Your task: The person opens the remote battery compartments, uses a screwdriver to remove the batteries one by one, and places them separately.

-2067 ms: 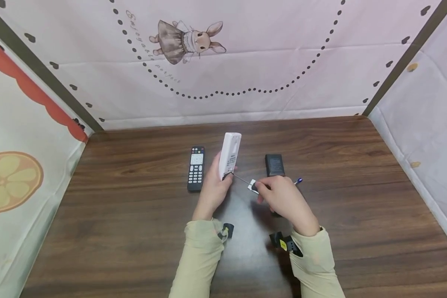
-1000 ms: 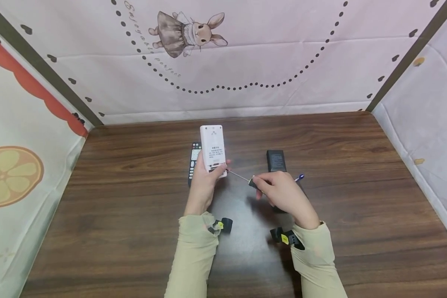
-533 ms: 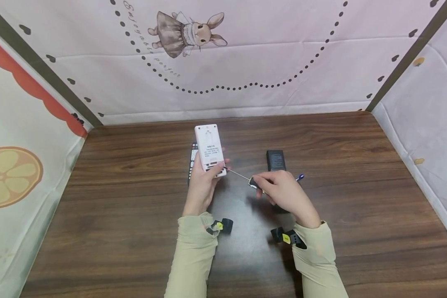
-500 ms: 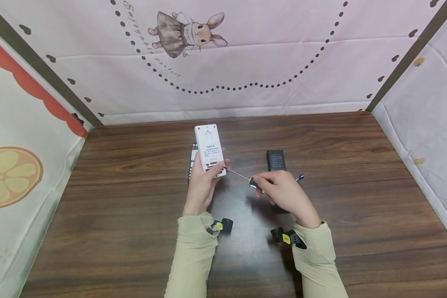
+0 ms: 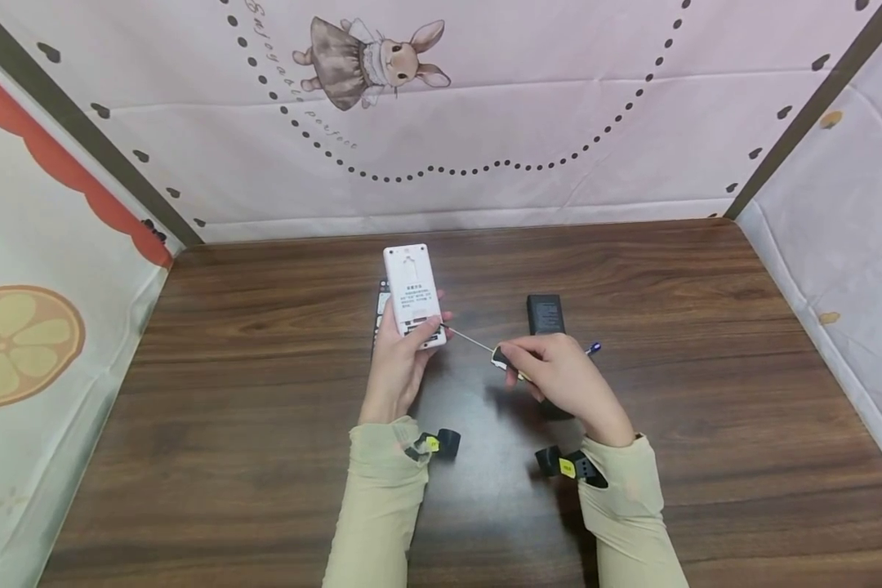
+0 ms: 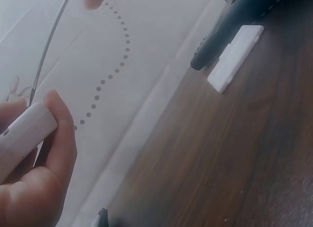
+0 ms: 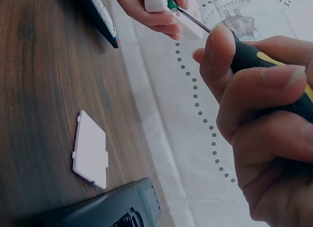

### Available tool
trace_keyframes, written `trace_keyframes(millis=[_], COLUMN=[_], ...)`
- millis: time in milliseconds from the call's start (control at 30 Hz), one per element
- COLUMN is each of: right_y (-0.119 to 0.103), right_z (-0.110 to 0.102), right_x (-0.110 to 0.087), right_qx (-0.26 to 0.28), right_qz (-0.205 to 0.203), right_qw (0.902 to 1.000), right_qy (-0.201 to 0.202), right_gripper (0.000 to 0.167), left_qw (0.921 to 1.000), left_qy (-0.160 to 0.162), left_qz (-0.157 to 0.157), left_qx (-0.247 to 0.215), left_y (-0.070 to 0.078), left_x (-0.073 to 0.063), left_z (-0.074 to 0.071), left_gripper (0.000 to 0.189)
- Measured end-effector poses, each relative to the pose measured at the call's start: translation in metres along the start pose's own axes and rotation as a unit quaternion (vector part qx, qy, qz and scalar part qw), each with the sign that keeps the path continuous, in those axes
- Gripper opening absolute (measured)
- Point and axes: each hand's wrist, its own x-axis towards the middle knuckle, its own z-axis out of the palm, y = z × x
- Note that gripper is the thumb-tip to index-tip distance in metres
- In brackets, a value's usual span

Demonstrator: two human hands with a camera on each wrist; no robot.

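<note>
My left hand [image 5: 400, 359] grips a white remote control [image 5: 412, 286] near its lower end, its printed back facing up. The thumb lies beside the uncovered battery compartment, where a bit of green [image 7: 171, 2] shows in the right wrist view. My right hand [image 5: 559, 371] pinches a screwdriver with a black and yellow handle [image 7: 247, 56]. Its thin metal shaft [image 5: 470, 338] points left, the tip right at the compartment by the left thumb. A white battery cover [image 7: 91, 151] lies on the table below the screwdriver, partly hidden in the head view.
Partly behind the white remote lies a black remote [image 5: 382, 302] with pale buttons. Under and beyond the right hand lies a long dark remote [image 5: 545, 314], close to the battery cover. A blue-tipped thin object [image 5: 594, 349] pokes out there. Printed cloth [image 5: 522, 122] hangs behind the wooden table [image 5: 228, 408].
Since about two seconds ago the white remote has swung left and turned its back upward, covering part of the black remote. The screwdriver tip has followed it; the last half second shows hardly any motion.
</note>
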Motion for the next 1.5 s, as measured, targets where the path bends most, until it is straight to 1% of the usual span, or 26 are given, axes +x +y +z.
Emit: trace_keyframes(millis=[300, 400, 600, 733, 967, 1067, 1167, 1333, 1500], right_y=[0.0, 0.001, 0.001, 0.0, 0.001, 0.001, -0.001, -0.007, -0.014], right_z=[0.0, 0.0, -0.001, -0.001, 0.0, 0.001, 0.002, 0.005, 0.012], right_x=[0.001, 0.001, 0.001, 0.001, 0.002, 0.001, 0.0, -0.001, -0.001], right_qx=[-0.007, -0.004, 0.014, 0.018, 0.018, 0.014, 0.013, -0.005, -0.038], right_qz=[-0.011, -0.013, -0.014, -0.01, 0.002, 0.005, 0.009, 0.006, -0.008], right_qw=[0.9999, 0.9999, 0.9998, 0.9998, 0.9998, 0.9997, 0.9996, 1.0, 0.9987], right_qy=[-0.005, -0.006, -0.004, -0.002, 0.005, 0.018, 0.022, -0.005, -0.033], right_gripper=[0.028, 0.03, 0.029, 0.028, 0.026, 0.025, 0.027, 0.029, 0.026], left_qw=[1.0, 1.0, 0.9999, 0.9994, 0.995, 0.9933, 0.993, 0.9942, 0.9949], left_qy=[-0.001, -0.003, -0.003, -0.002, -0.001, -0.002, 0.003, 0.024, 0.03], left_qz=[-0.005, -0.005, -0.004, -0.002, 0.0, 0.0, -0.008, -0.022, -0.022], left_qx=[-0.004, -0.007, -0.014, -0.035, -0.1, -0.116, -0.118, -0.103, -0.094], left_y=[0.0, 0.0, 0.001, 0.001, -0.005, -0.008, -0.009, -0.008, -0.008], left_x=[0.001, 0.001, 0.002, 0.002, 0.003, 0.003, 0.003, 0.002, 0.003], left_z=[-0.002, -0.002, -0.002, -0.002, -0.002, -0.001, 0.001, 0.002, 0.003], left_gripper=[0.062, 0.062, 0.06, 0.06, 0.055, 0.051, 0.047, 0.044, 0.044])
